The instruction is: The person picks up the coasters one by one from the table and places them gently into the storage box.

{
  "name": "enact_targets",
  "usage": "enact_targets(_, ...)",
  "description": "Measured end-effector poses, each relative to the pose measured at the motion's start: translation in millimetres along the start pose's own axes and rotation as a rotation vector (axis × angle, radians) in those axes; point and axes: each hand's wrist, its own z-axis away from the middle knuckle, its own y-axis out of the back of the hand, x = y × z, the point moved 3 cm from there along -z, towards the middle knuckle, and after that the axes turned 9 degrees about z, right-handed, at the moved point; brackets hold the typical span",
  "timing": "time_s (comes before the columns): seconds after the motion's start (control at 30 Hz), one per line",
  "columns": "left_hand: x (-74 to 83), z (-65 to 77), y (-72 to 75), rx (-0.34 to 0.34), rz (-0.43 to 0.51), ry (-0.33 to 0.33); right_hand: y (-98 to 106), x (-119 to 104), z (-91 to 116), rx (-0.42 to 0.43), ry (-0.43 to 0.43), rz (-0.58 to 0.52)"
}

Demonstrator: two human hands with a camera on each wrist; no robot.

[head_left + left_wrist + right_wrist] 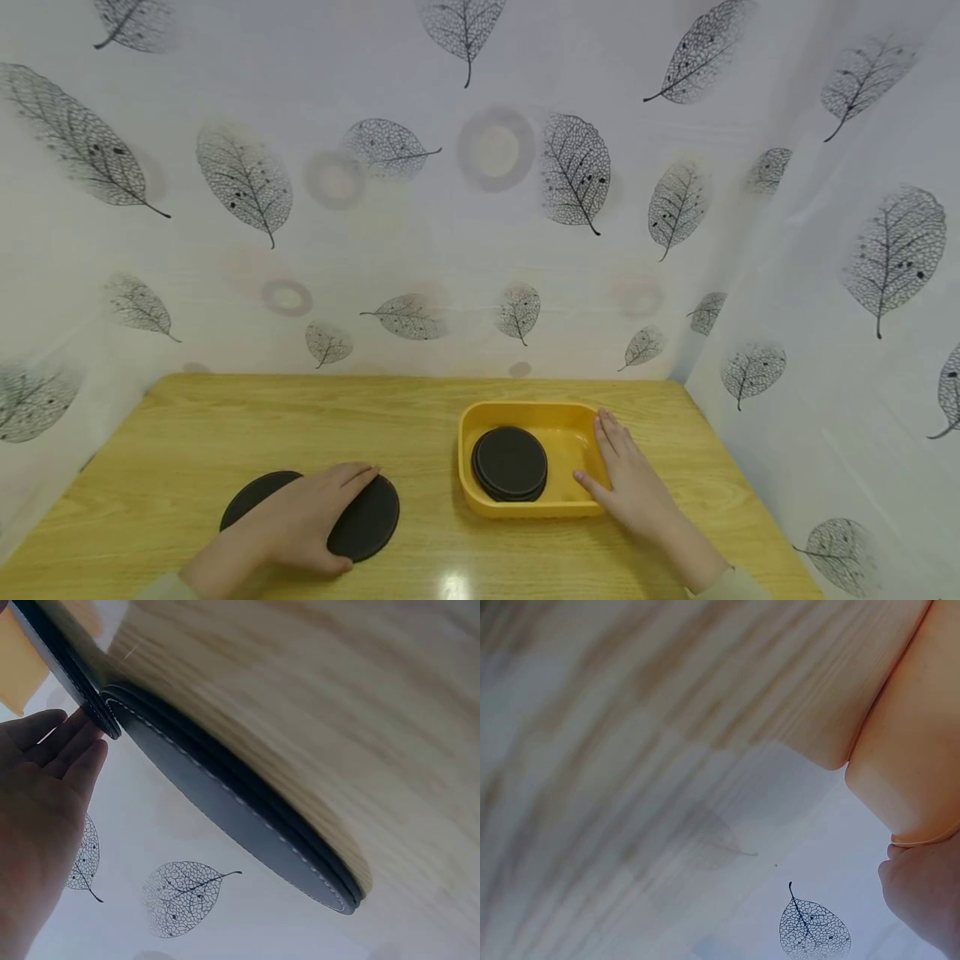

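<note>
Two stacks of black round coasters with stitched rims lie on the table at the left. My left hand point(311, 512) spans the right stack of coasters point(369, 518), thumb at the near edge and fingertips at the far edge, gripping across it. The left stack of coasters point(232, 795) lies beside it, partly behind my wrist in the head view. More black coasters point(512, 462) sit piled inside a yellow plastic bin point(528, 510), on its left side. On the bin's right rim rest the straight fingers of my right hand point(630, 483), with the thumb over the inside.
The wooden table point(375, 417) runs back to a white leaf-patterned curtain point(420, 233), which also hangs along the right side. Bare wood lies between the left coasters and the bin.
</note>
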Motion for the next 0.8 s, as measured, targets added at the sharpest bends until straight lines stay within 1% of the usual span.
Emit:
enact_targets(0.17,0.6,-4.7,3.5,0.017,-0.016,0.003,1,0,0,0.0,0.004,0.001)
enact_targets(0.3,5.2,-13.0,12.5,0.042,-0.022,-0.016,0,0,0,0.005,0.005,0.003)
enact_targets(0.47,15.4,-32.1,28.6,0.033,-0.037,-0.064,0,1,0,0.013,0.01,0.003)
enact_targets(0.6,27.0,-48.5,41.1,0.049,-0.052,-0.11,0,1,0,0.007,0.006,-0.004)
enact_targets(0.8,45.5,-73.2,50.1,0.065,-0.083,-0.157,0,0,0,0.0,0.007,-0.003)
